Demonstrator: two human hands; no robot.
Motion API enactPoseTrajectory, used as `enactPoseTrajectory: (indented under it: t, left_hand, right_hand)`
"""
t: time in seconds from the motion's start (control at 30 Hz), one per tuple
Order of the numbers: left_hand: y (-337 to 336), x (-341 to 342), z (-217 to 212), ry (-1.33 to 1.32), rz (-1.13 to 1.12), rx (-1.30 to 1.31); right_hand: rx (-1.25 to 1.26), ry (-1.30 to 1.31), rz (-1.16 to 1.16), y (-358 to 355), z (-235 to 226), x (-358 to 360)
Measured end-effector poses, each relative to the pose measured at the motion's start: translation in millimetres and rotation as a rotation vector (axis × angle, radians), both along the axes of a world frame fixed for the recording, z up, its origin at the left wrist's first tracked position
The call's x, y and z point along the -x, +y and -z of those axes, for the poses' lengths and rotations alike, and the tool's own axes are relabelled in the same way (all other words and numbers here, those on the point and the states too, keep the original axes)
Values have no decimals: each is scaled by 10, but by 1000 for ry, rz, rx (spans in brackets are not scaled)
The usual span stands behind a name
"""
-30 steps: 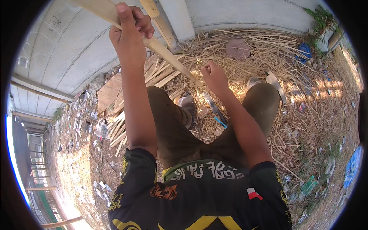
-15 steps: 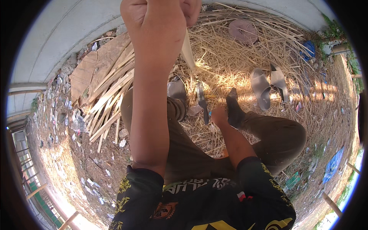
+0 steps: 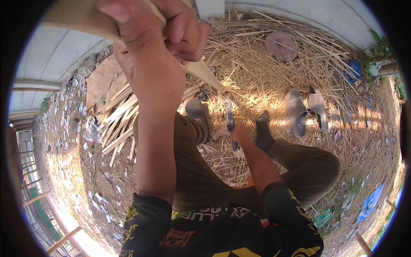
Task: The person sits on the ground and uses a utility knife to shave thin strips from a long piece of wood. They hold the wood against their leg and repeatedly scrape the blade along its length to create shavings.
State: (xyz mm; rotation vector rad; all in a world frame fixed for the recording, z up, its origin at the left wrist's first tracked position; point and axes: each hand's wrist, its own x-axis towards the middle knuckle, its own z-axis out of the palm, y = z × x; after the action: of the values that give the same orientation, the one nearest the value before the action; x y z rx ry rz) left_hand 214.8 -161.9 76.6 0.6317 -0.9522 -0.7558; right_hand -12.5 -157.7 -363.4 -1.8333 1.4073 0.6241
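Observation:
Raised close to the camera, my left hand (image 3: 150,47) is wrapped round a long pale wooden strip, perhaps bamboo (image 3: 206,76). One end of the strip slants down to the ground among thin curled shavings (image 3: 230,82); its other end runs out to the upper left. Low between my feet, my right hand (image 3: 241,134) is closed on a dark knife (image 3: 229,112). The blade points away from me, close below the lower end of the strip. A bit of the knife's handle shows below my fingers.
Split strips (image 3: 120,128) lie piled on brown cardboard (image 3: 102,83) at the left. Two grey sandals (image 3: 296,113) and a round pinkish slab (image 3: 281,46) rest on the straw-like shavings. A pale wall (image 3: 299,13) stands at the back. Litter covers the ground at left.
My left hand has tilted the strip, bringing more of it into sight at the upper left. My right hand has moved slightly left and closed on the knife, which lay beside it.

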Motion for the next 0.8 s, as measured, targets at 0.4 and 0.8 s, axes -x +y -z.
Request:
enactPoseTrajectory:
  t: [0.4, 0.8]
  left_hand:
    - [0, 268, -61, -195, -130, 44]
    - [235, 260, -6, -191, -164, -45]
  right_hand:
    - [-195, -284, 476, -911, -258, 505]
    - [503, -923, 442, 225, -2218, -114]
